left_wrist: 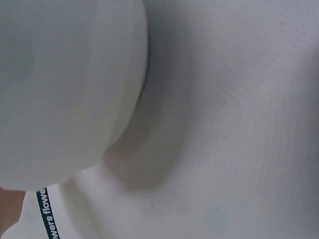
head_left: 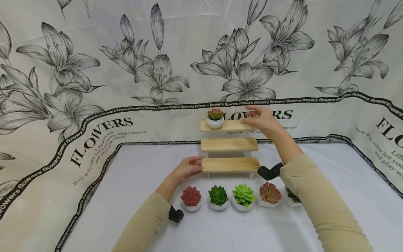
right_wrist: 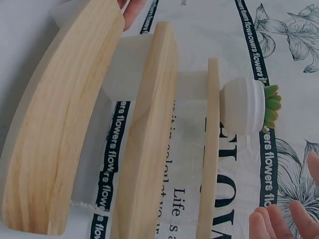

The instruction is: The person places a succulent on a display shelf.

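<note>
My left hand (head_left: 188, 169) grips the left end of the bottom board of a three-tier wooden display stand (head_left: 230, 164). In the right wrist view its fingertips (right_wrist: 132, 12) show at the board's far end. On the left of the top board sits a red-green succulent in a round white pot (head_left: 215, 119). My right hand (head_left: 262, 120), its thumb and fingers spread apart, is by the right end of the top board and holds nothing. A white pot (left_wrist: 65, 84) fills much of the left wrist view.
In front of the stand is a row of potted succulents: red (head_left: 191, 197), dark green (head_left: 218, 197), bright green (head_left: 243, 197), and orange-red in a square pot (head_left: 269, 193). Another pot (head_left: 293, 198) is partly behind my right sleeve. A flower-print cloth (head_left: 176, 122) hangs behind.
</note>
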`<state>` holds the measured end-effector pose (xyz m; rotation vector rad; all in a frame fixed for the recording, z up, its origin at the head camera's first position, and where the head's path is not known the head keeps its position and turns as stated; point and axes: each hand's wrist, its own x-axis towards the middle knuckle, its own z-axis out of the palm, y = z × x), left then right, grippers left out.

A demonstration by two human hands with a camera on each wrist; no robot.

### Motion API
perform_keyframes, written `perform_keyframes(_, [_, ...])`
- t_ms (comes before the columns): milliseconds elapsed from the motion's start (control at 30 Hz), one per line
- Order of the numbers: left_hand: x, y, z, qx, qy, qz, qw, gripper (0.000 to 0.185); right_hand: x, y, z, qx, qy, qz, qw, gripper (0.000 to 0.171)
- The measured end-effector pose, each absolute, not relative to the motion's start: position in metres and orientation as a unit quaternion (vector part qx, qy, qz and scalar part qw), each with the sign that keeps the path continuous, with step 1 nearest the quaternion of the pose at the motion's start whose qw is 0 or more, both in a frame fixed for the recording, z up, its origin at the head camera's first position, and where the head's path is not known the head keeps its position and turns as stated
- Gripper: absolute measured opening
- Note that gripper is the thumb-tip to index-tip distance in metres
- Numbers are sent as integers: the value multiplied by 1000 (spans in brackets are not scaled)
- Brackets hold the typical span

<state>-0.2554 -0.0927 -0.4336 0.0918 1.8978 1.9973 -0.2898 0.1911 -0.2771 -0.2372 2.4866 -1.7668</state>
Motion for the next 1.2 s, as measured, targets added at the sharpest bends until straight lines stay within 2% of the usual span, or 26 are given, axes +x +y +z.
perform_keyframes(333, [-253,-91,-437,24,670,717,191,45,-264,226,-258,-108,815,-567,47,70])
perform_keyframes(633, [-254,-91,-437,30,672,713,196,45,-235,253,-260,-150,838,-521,53,66])
perform_keyframes(933, [-256,-89,-434,24,670,716,196,45,-213,302,-277,-198,844,-496,49,53])
perform_keyframes(1200, [-255,-91,-436,26,671,715,196,45,-189,351,-311,-232,844,-478,70,54])
